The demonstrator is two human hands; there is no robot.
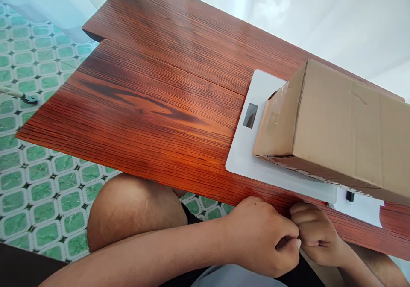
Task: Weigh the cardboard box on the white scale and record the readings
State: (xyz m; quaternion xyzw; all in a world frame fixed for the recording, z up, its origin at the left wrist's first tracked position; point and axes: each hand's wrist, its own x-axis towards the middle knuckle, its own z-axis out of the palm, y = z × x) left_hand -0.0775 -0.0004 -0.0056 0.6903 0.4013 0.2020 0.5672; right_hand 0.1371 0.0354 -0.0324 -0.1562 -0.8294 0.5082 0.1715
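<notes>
My left hand [264, 238] is curled into a loose fist above my lap, just in front of the table's near edge. A dark hollow shows between its thumb and fingers, with nothing visible in it. Against its knuckles rests my right hand [315, 233], also a closed fist with no object showing. Beyond both hands lies a flat white scale [238, 154] with a small grey display [250, 115]. On the scale sits a closed brown cardboard box [339, 120], taped at its left end, reaching out of view at the right. Neither hand touches the box.
The reddish wooden table [153, 107] has a stepped left end. A white sheet [368, 213] pokes out under the box, with a small black item [350, 196] on it. White curtains [288, 5] hang behind. Green tiled floor [41, 197] and a caster wheel [29, 100] show at left.
</notes>
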